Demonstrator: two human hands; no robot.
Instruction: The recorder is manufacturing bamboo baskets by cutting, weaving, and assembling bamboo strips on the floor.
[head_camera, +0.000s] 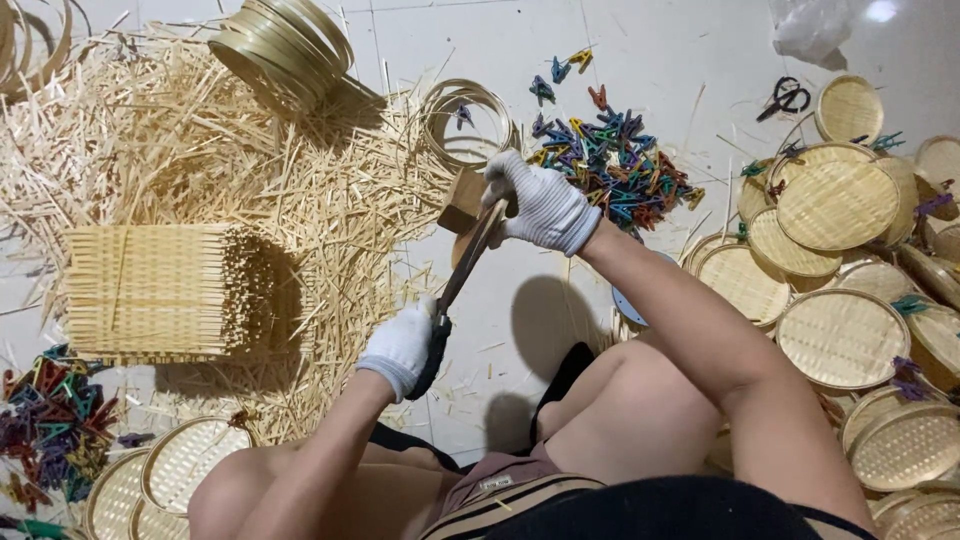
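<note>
Tiles, pale and glossy, lie under everything I see, littered with bamboo splinters (300, 190). My left hand (398, 347) is closed round a dark-handled blade (455, 290); my right hand (545, 205) clamps its tip beside a wooden block (462, 200). Coloured clips (615, 160) lie just beyond, woven trays (838, 205) to the right, stacked woven mats (150, 290) left.

Matt knitted cloth gloves (545, 205), a dull metal blade (470, 255), rough pale bamboo slivers (200, 130), glossy plastic clips (615, 165), smooth floor tiles (650, 50).
</note>
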